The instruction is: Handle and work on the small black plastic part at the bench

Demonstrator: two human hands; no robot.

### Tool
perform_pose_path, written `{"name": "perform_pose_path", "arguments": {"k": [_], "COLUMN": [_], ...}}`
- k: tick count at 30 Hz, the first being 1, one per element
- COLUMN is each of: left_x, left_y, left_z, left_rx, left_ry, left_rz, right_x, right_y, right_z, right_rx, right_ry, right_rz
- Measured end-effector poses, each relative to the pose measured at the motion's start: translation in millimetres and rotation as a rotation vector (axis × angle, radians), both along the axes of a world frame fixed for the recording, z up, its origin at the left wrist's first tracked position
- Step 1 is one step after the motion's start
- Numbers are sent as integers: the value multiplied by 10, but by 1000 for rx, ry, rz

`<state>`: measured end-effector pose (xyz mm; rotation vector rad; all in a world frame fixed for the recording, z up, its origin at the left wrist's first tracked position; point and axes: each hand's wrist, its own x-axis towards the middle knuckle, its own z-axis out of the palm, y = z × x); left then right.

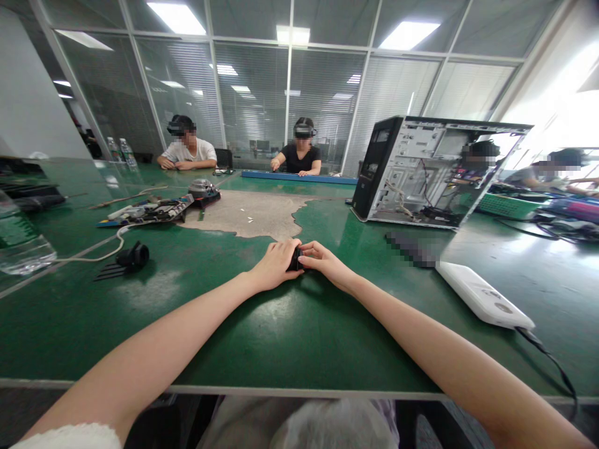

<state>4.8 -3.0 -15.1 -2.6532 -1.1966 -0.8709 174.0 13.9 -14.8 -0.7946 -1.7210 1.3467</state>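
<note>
My left hand (276, 265) is wrapped round a small black part (294, 259) just above the green table (281, 343). From the other side, my right hand (322, 262) pinches the same part between thumb and fingers. Most of it is hidden by my hands, so I cannot tell its kind. Beyond my hands lies a bare, worn grey-brown patch (248, 215) of tabletop with small white scraps on it. To the left rests a black round-headed piece (133, 254) with thin prongs.
An open computer case (421, 171) stands at the back right. A white power bank (484, 296) with a cable lies at right. Circuit boards (150, 211) and a plastic bottle (21, 240) are at left. Co-workers sit across the table and at far right, by a green basket (510, 206).
</note>
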Motion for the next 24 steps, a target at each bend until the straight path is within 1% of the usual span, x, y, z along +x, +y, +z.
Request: {"name": "perform_pose_path", "arguments": {"k": [3, 5, 12, 18, 20, 24], "left_x": [-6, -6, -1, -5, -7, -9], "left_y": [1, 2, 4, 5, 5, 4], "left_z": [-6, -10, -10, -11, -10, -6], "left_rx": [-6, -8, 5, -2, -2, -3], "left_ry": [-3, -5, -9, -7, -6, -3], "left_rz": [0, -4, -5, -1, -3, -8], "right_x": [16, 22, -3, -18, -7, 27], "right_y": [-9, -15, -8, 20, 18, 1], "right_z": [11, 10, -14, -45, -37, 1], "right_rx": [-4, -12, 3, -9, -3, 3], "right_ry": [32, 44, 49, -6, -15, 17], "right_rz": [81, 106, 33, -26, -4, 104]}}
